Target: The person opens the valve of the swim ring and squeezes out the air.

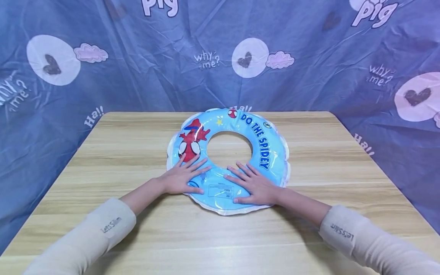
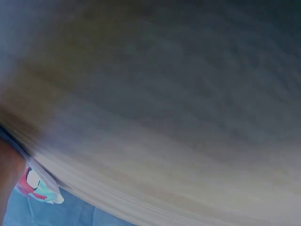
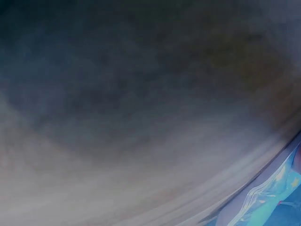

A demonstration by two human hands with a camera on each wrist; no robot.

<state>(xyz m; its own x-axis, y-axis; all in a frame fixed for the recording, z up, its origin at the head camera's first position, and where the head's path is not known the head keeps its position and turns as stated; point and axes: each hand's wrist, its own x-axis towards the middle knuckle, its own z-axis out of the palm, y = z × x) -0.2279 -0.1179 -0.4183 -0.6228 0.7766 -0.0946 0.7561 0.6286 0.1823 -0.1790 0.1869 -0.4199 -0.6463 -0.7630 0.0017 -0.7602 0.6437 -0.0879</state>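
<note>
A light blue inflatable swim ring [image 1: 220, 175] lies flat on the wooden table, puffed up, with a wavy pale seam around its outer edge. It bears a red spider figure on the left and the words "DO THE SPIDEY" on the right. My left hand [image 1: 182, 177] rests with spread fingers on its near left part, over the figure's lower edge. On the near right part lies my right hand [image 1: 258, 186], fingers spread, with a printed label between the two hands. In the left wrist view a bit of the ring [image 2: 44, 188] shows; the right wrist view catches its edge [image 3: 263, 200].
The pale wooden table [image 1: 103, 160] has rounded far corners. Behind it hangs a blue-grey cloth [image 1: 165, 72] printed with hearts, clouds and words. Blurred table surface fills most of both wrist views.
</note>
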